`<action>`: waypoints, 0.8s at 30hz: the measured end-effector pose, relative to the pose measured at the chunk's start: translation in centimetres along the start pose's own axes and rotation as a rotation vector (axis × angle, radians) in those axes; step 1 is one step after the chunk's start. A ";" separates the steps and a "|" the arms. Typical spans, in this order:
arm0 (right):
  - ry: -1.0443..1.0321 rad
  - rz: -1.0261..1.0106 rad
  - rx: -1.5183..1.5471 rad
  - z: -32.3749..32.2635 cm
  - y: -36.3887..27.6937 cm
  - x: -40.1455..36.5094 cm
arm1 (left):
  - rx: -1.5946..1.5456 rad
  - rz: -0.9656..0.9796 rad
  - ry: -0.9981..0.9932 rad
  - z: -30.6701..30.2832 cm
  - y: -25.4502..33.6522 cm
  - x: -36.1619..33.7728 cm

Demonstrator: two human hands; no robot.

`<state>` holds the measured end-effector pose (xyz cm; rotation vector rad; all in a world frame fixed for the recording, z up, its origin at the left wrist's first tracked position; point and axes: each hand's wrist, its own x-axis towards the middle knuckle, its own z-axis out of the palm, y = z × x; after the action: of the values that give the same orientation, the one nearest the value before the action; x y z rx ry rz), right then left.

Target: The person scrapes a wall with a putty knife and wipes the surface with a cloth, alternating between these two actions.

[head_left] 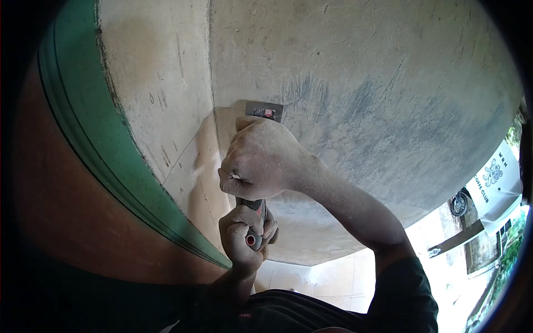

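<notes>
2 hands on scraper (264, 111): R hand (261, 161) fingers clenched near blade, L hand (241, 233) fingers wrapped round handle end; blade vs grey wall (388, 83).

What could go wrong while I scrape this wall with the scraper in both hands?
The scraper presses its blade on the wall beside a corner edge; if it skips, the right hand close behind it could graze the rough surface. The left hand grips only the handle's end, so a slip might twist the tool. Dust coats both hands and could reach the eyes.
</notes>
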<state>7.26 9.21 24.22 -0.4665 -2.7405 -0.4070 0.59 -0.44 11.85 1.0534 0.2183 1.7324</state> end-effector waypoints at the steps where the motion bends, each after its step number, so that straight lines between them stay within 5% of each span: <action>1: 0.023 -0.054 0.037 0.2 0.1 -0.1 | -0.003 0.001 0.005 0.1 0.3 0.2; 4: 0.035 0.094 0.087 -1.4 0.0 1.4 | -0.088 -0.013 -0.019 0.2 2.9 1.2; 11: -0.025 -0.008 0.037 0.6 0.7 -0.1 | -0.017 0.104 0.114 0.1 -0.8 0.3; 14: -0.029 0.095 -0.042 -1.8 0.5 1.5 | -0.238 0.056 0.030 -0.6 -0.2 2.0; 22: -0.044 -0.007 0.037 0.3 0.1 0.4 | -0.009 0.055 0.001 -0.8 0.3 0.2; 24: -0.071 0.119 0.015 -1.3 0.0 1.5 | -0.038 0.040 0.029 -0.5 1.0 1.1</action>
<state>6.31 9.23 25.91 -0.6477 -2.7639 -0.3458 -0.52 0.19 12.79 1.0121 0.1832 1.7820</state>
